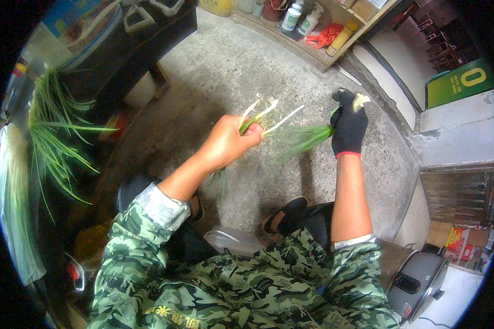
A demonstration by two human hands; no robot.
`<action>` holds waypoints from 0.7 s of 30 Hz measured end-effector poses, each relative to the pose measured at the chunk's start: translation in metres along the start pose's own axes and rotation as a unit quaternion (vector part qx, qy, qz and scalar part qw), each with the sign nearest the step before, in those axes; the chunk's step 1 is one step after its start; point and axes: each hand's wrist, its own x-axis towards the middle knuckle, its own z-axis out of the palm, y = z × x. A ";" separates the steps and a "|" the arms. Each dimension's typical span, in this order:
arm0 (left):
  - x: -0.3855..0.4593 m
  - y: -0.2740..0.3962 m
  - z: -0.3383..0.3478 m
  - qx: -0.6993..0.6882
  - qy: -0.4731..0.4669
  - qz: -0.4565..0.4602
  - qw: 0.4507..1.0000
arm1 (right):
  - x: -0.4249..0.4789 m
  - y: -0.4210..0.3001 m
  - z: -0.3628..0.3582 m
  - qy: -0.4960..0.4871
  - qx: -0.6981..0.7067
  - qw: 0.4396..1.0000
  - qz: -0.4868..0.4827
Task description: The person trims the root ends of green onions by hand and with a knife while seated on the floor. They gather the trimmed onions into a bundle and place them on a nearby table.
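Observation:
My bare left hand pinches a few spring onions, whose white root ends stick up past the fingers. One loose white stalk slants out to the right of the thumb. A black knit glove with a red cuff covers my right hand. It grips a bunch of spring onions; the pale root ends show above the knuckles, while the green leaves trail left and are blurred. Both hands are raised over the concrete floor, apart from each other.
At the left lie a heap of long green leaves and a plastic-wrapped bundle. A wooden shelf with bottles stands ahead. A clear plastic bag lies between my legs. To the right is a grey lidded cooker.

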 end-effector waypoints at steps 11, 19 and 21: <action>0.004 0.003 0.002 -0.139 -0.046 -0.064 0.987 | -0.048 -0.010 0.048 -0.300 -0.043 0.948 0.100; 0.005 0.013 -0.007 -0.360 -0.133 -0.127 0.915 | -0.040 0.000 0.037 -0.235 0.311 0.890 0.236; 0.007 0.014 -0.007 -0.392 -0.148 -0.137 0.898 | -0.035 0.006 0.031 -0.278 0.378 0.845 0.256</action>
